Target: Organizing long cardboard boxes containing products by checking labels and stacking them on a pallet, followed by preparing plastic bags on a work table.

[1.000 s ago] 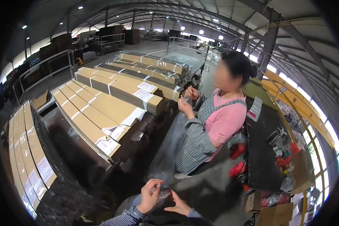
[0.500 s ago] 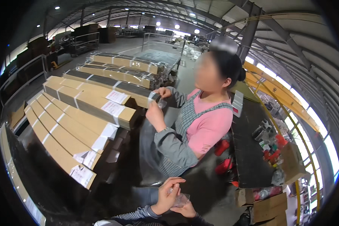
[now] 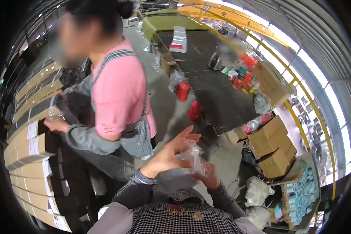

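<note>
In front of my chest, both hands are at a crumpled clear plastic bag. My left hand has its upper fingers stretched out, while its thumb and lower fingers close on the plastic. My right hand grips the bag's right side, its fingertips partly hidden. A sheer greyish part of the plastic hangs below my left hand, toward my checked apron. To my left, a co-worker in a pink top leans over long cardboard packs, one hand at their ends with clear plastic by it.
A dark table stands ahead, bearing a metal kettle and an open carton. Red containers are beside its left edge. At right are stacked cardboard boxes, white bags and a bin of pale-blue pieces.
My view has swung right and down, so the co-worker and packs appear farther left. My hands have come up with the plastic, and my left fingers have spread.
</note>
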`<state>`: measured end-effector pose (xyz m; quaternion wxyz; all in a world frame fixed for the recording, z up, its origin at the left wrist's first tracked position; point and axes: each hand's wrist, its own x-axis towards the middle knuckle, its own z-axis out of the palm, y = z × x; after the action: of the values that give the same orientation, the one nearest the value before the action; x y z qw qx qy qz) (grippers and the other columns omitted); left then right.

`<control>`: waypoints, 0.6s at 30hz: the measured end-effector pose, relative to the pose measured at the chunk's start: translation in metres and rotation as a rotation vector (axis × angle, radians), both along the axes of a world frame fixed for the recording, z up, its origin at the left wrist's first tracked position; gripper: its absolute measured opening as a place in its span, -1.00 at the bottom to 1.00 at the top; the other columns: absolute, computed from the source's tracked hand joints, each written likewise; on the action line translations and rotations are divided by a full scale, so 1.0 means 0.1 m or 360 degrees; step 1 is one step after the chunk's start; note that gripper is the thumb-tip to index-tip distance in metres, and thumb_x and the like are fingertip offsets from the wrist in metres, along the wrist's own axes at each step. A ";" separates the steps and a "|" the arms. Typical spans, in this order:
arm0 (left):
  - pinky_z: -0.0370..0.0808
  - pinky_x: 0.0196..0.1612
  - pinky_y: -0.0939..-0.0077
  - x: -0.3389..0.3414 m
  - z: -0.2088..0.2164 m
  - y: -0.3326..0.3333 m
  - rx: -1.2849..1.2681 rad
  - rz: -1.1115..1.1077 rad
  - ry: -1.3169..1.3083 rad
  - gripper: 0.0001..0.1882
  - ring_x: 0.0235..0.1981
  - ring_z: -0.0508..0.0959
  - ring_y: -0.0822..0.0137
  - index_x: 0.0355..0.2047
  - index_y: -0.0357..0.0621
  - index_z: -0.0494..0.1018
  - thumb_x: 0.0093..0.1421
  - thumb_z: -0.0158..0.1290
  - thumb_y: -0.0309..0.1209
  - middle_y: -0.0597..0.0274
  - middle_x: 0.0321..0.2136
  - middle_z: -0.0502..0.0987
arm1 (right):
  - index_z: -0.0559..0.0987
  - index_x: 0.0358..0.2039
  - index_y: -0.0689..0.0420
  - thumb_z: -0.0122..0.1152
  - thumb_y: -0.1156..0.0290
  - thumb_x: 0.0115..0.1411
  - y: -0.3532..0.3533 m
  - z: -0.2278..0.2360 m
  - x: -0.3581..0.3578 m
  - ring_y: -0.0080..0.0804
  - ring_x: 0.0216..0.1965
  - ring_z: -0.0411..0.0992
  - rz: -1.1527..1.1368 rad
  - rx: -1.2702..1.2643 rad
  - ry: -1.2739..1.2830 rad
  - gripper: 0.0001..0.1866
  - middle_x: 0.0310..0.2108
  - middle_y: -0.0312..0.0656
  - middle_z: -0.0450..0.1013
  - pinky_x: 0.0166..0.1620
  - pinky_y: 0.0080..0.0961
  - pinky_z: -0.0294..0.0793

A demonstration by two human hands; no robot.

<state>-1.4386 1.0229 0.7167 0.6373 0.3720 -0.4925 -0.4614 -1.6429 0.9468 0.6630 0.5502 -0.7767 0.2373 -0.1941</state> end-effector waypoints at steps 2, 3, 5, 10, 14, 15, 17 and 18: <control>0.31 0.19 0.34 0.01 -0.07 -0.41 0.0166 -0.0265 -0.0162 -0.07 0.14 0.40 0.25 0.30 -0.21 0.12 -0.10 0.29 -0.56 0.03 0.20 0.32 | 0.56 -0.11 0.23 0.44 0.46 -0.02 -0.42 0.06 -0.06 -0.54 -0.36 0.47 0.0075 -0.0102 -0.0061 -0.57 -0.33 -0.25 0.55 -0.23 -0.53 0.48; 0.31 0.19 0.37 0.02 -0.06 -0.59 0.0317 -0.0490 -0.0319 -0.16 0.14 0.40 0.28 0.26 -0.23 0.22 -0.07 0.28 -0.53 0.03 0.18 0.35 | 0.56 -0.14 0.25 0.45 0.48 -0.05 -0.61 0.07 -0.08 -0.57 -0.36 0.45 0.0186 -0.0224 -0.0117 -0.58 -0.36 -0.29 0.54 -0.23 -0.53 0.47; 0.31 0.18 0.43 -0.06 -0.08 -0.85 0.0190 -0.0420 -0.0212 -0.39 0.12 0.42 0.32 0.14 -0.28 0.37 0.04 0.24 -0.47 0.06 0.09 0.44 | 0.56 -0.17 0.26 0.44 0.51 -0.05 -0.97 -0.03 -0.08 -0.57 -0.33 0.45 0.0137 -0.0126 -0.0163 -0.61 -0.34 -0.28 0.54 -0.22 -0.54 0.47; 0.48 -0.17 0.56 0.16 -0.20 -1.03 0.0228 0.0506 -0.0306 -0.76 -0.28 0.54 0.53 -0.17 -0.25 0.58 0.19 0.17 -0.40 0.28 -0.31 0.64 | 0.53 -0.19 0.27 0.38 0.53 -0.09 -1.53 0.06 0.50 -0.50 -0.23 0.46 -0.0082 0.0247 -0.0476 -0.61 -0.24 -0.20 0.51 -0.12 -0.51 0.46; 0.45 -0.27 0.63 0.38 -0.37 -1.45 0.0392 0.0990 -0.0216 -0.90 -0.37 0.46 0.63 -0.35 -0.25 0.58 0.18 0.11 -0.49 0.41 -0.44 0.58 | 0.51 -0.11 0.28 0.37 0.51 -0.13 -1.91 0.25 0.84 -0.49 -0.20 0.46 0.0253 0.0240 -0.0359 -0.51 -0.20 -0.18 0.53 -0.09 -0.47 0.45; 0.44 -0.28 0.63 0.52 -0.48 -1.57 0.0303 0.1014 -0.0123 -0.92 -0.37 0.45 0.64 -0.37 -0.25 0.57 0.17 0.09 -0.53 0.44 -0.44 0.57 | 0.52 -0.12 0.29 0.37 0.52 -0.13 -2.00 0.18 0.93 -0.50 -0.21 0.47 0.0346 0.0397 -0.0357 -0.52 -0.22 -0.17 0.54 -0.10 -0.48 0.46; 0.43 -0.26 0.63 0.68 -0.24 -1.62 0.0022 0.1072 0.0215 -0.89 -0.35 0.45 0.64 -0.32 -0.26 0.56 0.14 0.06 -0.58 0.42 -0.41 0.57 | 0.55 -0.15 0.29 0.37 0.53 -0.11 -2.21 -0.20 1.12 -0.48 -0.24 0.49 0.0487 0.0245 -0.0157 -0.57 -0.28 -0.18 0.56 -0.12 -0.47 0.47; 0.43 -0.24 0.63 0.81 -0.24 -1.60 0.0064 0.1067 0.0205 -0.88 -0.33 0.45 0.63 -0.28 -0.26 0.55 0.16 0.07 -0.56 0.42 -0.38 0.57 | 0.58 -0.25 0.31 0.36 0.53 -0.11 -2.26 -0.41 1.25 -0.47 -0.31 0.48 0.0389 0.0225 -0.0127 -0.66 -0.34 -0.20 0.56 -0.19 -0.48 0.46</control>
<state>-1.3576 0.8625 0.6924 0.7758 0.4958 -0.2923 -0.2585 -1.5175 0.7208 0.6219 0.6322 -0.7507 0.1319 -0.1392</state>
